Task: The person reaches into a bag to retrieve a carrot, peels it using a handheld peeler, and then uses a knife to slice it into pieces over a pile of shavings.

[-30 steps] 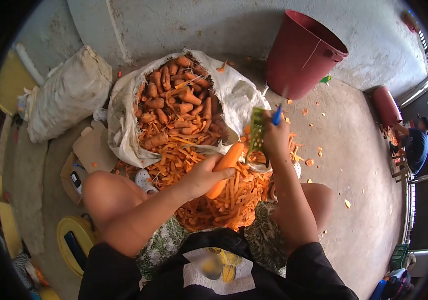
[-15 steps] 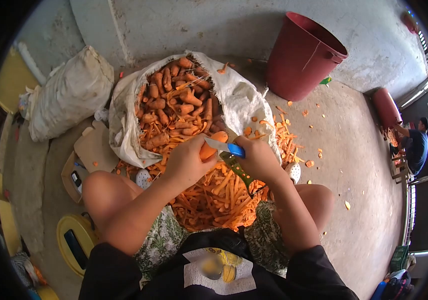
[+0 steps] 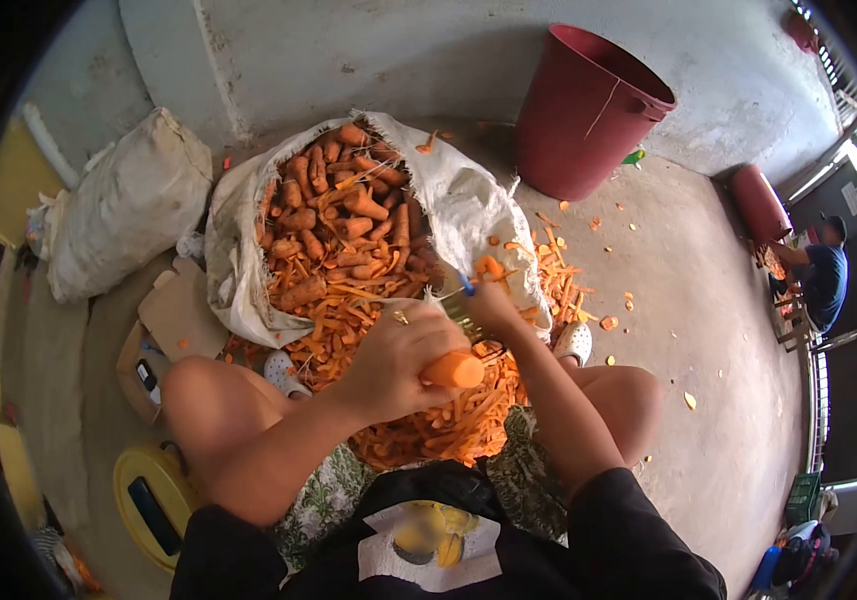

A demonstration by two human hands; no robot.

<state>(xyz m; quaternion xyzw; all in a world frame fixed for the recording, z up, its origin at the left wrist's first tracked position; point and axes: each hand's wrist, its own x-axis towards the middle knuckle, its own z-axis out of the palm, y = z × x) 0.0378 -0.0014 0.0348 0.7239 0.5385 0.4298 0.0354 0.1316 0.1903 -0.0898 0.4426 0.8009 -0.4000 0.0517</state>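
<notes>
My left hand (image 3: 404, 360) is closed around a carrot (image 3: 457, 370), its pale, flat cut end turned toward me. To its right and farther out, my right hand (image 3: 494, 308) grips a blue-handled knife (image 3: 467, 284); motion blurs it and the blade is hard to make out. A greenish tool, partly hidden, shows beside that hand. Below both hands lies a heap of orange carrot peelings (image 3: 439, 425). Just beyond them, a white woven sack (image 3: 239, 275) lies open, with many unpeeled-looking carrots (image 3: 334, 215) inside.
A tall red bin (image 3: 589, 120) stands by the wall. At left are a full white sack (image 3: 134, 205), an open cardboard box (image 3: 184, 315) and a yellow lid (image 3: 144, 465) bearing a phone (image 3: 154, 515). Carrot scraps dot the floor. Another person (image 3: 821, 275) sits far right.
The knife has moved off the carrot, away and slightly right with my right hand. My left hand has turned and drawn nearer, so the carrot's cut end now faces me.
</notes>
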